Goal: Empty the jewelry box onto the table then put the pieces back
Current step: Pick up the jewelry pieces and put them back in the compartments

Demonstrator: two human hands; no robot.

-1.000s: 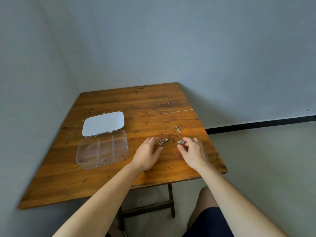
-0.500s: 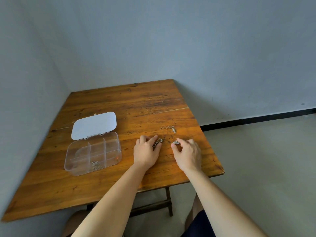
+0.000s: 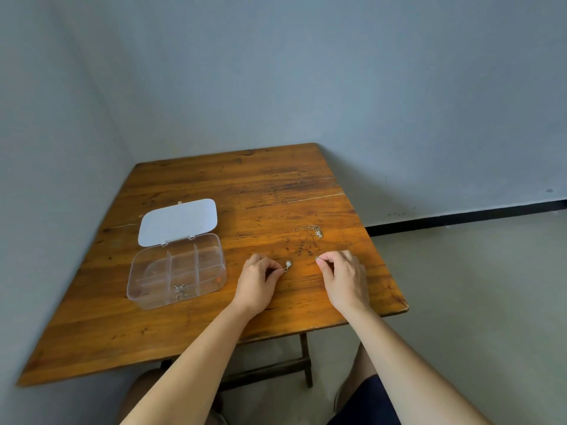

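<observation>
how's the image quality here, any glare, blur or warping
Head view: soft even light, sharp overall; wide-angle warping bends the table edges and stretches the forearms. The open box's clear walls make its contents hard to read; the pieces pinched in the left hand and right hand are too small to resolve.

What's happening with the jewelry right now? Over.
Left hand pinching a pendant. Right hand pinching a small piece. Chain loose on table. Box open. Nothing blocking.
</observation>
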